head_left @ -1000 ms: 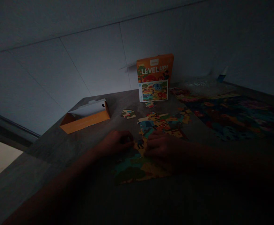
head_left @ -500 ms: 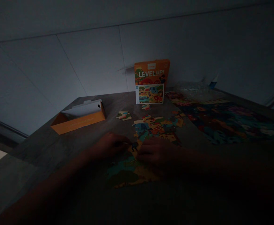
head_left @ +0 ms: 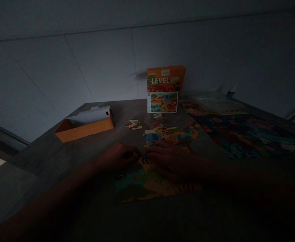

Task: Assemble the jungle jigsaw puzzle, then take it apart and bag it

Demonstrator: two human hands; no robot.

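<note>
The scene is very dim. My left hand [head_left: 121, 156] rests on the grey table with its fingers curled, fingertips at a small puzzle piece [head_left: 144, 160] at the top edge of a partly joined puzzle section [head_left: 147, 185]. My right hand [head_left: 169, 159] lies palm down beside it, fingers bent and pressing on the same spot. Several loose and joined puzzle pieces [head_left: 171, 134] lie just beyond both hands. What each hand grips is too dark to make out.
An orange puzzle box lid [head_left: 165, 89] stands upright against the wall. An open orange box tray [head_left: 85, 126] sits at the left. A finished dark puzzle [head_left: 248, 134] covers the right of the table, with clear plastic wrap [head_left: 210, 97] behind it. A few pieces [head_left: 134, 124] lie apart.
My right hand has slid forward and to the left, over the top of the joined section, and now meets the left hand's fingertips. The camera view shifted slightly.
</note>
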